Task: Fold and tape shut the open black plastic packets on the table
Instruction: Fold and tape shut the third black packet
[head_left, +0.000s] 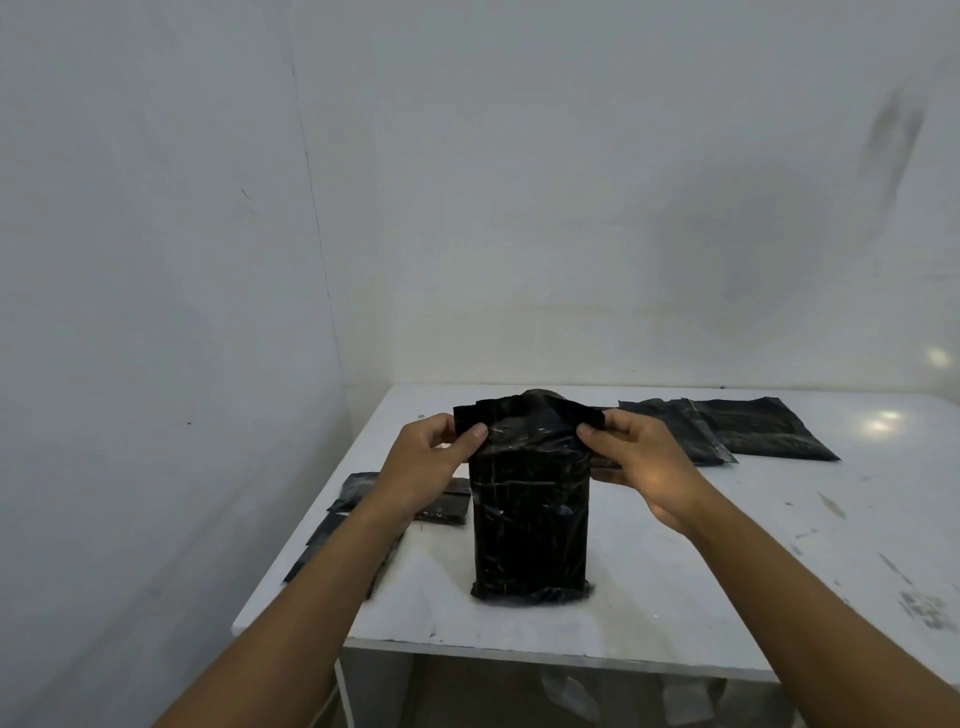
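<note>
In the middle of the table (675, 597), the packet (530, 519) rests with its top raised. My left hand (431, 457) and right hand (639, 457) each pinch a top corner, I think to fold the mouth over. Left of the packet lie more packets (358, 486); right of it, a flat pile (753, 431). Bare white walls (519, 208) stand behind.

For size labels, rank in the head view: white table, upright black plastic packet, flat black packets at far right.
1. White table.
2. Upright black plastic packet and flat black packets: alike; the flat ones lie farther, so unranked.
</note>
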